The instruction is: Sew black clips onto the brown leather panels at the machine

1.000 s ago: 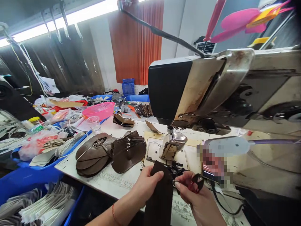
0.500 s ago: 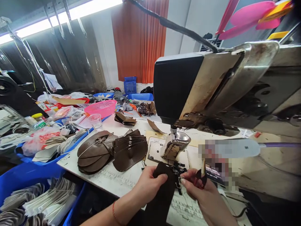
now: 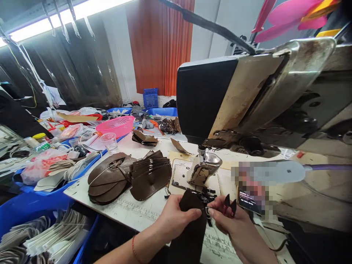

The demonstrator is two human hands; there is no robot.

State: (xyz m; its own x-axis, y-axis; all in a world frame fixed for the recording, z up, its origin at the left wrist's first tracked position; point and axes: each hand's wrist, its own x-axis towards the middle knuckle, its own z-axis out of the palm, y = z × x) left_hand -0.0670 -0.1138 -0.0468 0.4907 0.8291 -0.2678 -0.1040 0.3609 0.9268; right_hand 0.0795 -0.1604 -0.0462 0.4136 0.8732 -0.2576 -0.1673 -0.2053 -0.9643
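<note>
My left hand [image 3: 178, 216] is closed on a long dark brown leather piece [image 3: 189, 236], thumb on top, in front of the sewing machine. At the right edge of that piece, my right hand [image 3: 233, 227] pinches a small metal buckle [image 3: 207, 210] between thumb and finger. Thread snips [image 3: 230, 207] with dark blades and red handles are tucked in the same hand, blades pointing up. Just beyond the fingers lie several small black straps [image 3: 206, 196], partly hidden by the leather. The machine's post bed [image 3: 205, 170] stands behind both hands.
Stacked brown leather pieces [image 3: 108, 179] and a fanned stack [image 3: 151, 176] lie left of the post. The sewing machine head [image 3: 209, 99] overhangs the right side. A phone [image 3: 250, 201] lies right. Blue bins [image 3: 89, 240] and a pink basket [image 3: 117, 126] are at left.
My right hand has shifted slightly left, bringing the buckle against the leather's edge. The snips have turned, so their two blades now show apart. The view has tilted slightly.
</note>
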